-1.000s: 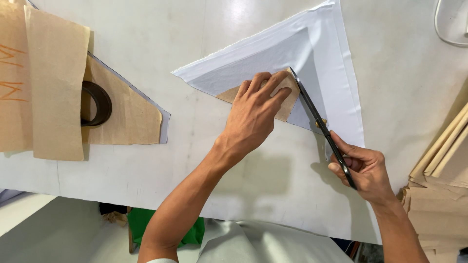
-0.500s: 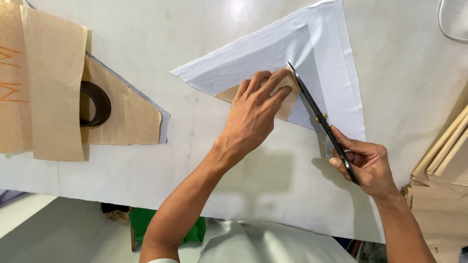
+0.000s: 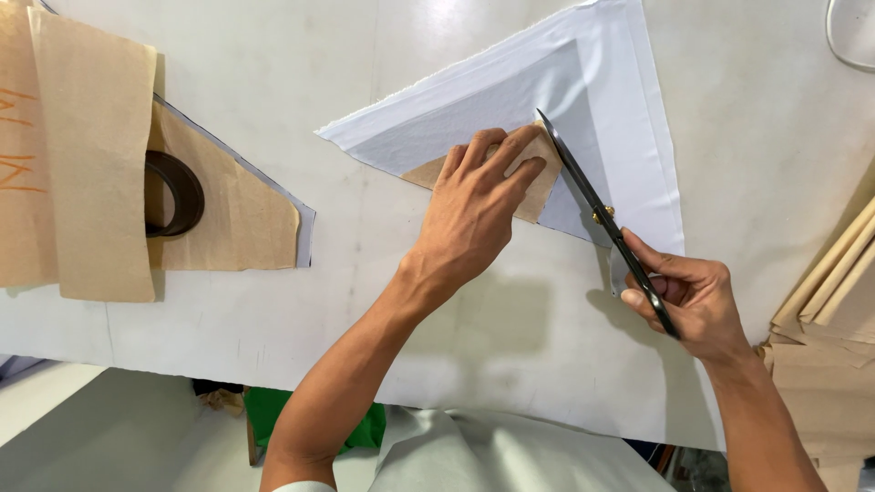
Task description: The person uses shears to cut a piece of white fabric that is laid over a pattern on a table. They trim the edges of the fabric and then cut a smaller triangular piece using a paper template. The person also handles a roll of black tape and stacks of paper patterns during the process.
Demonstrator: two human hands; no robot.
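Note:
A triangular piece of white fabric (image 3: 510, 87) lies folded on the white table (image 3: 365, 301). On it rests a small brown paper pattern (image 3: 540, 187), pressed flat under my left hand (image 3: 474, 205) with fingers spread. My right hand (image 3: 697, 305) grips the handles of long black scissors (image 3: 597, 211). The blades run along the pattern's right edge, tips pointing away from me, nearly closed on the fabric.
At the left lie brown paper pattern pieces (image 3: 91, 155) over a bit of fabric, with a dark tape roll (image 3: 178, 193) on them. More brown paper sheets (image 3: 834, 310) are stacked at the right. The table's near edge runs across below my arms.
The scissors have advanced a little farther along the pattern edge, away from me. My left hand stays pressed on the pattern.

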